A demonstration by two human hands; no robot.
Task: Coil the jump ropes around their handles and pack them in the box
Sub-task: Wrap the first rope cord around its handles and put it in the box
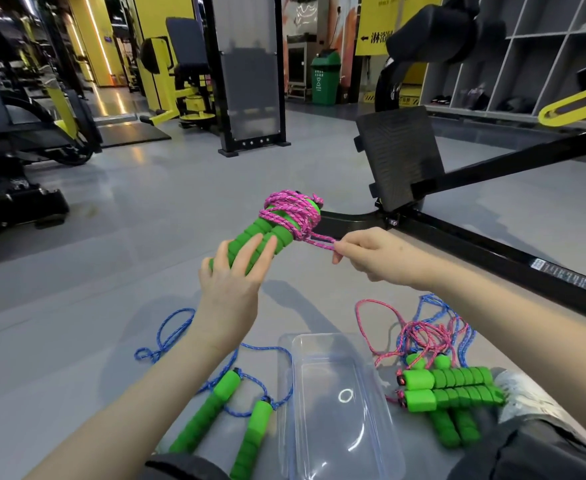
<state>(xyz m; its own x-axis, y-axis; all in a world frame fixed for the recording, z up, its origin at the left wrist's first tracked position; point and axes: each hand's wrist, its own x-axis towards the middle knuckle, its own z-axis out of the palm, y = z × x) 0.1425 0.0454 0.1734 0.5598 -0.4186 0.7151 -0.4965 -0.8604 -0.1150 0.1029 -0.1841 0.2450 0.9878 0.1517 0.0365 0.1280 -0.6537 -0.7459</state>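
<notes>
Yellow sign (371, 26) bears a left arrow and cut-off Chinese characters; frame sticker (561, 275) illegible.

Near ends of the held handles (250, 233): hidden behind the left hand (231, 275). Tip of the pink rope (289, 211): lost in the pinch of the right hand (371, 254). Near end of the clear box (329, 427): cut off at the bottom edge. Label (571, 277) on the black bar (485, 252): too small to read.

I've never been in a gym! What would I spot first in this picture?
Bright green handles in the middle, wound with pink rope: the left hand holds them up and the right hand pinches a loop of it. Below is a clear box, with a loose blue rope on its left and a tangled pile on its right.
</notes>
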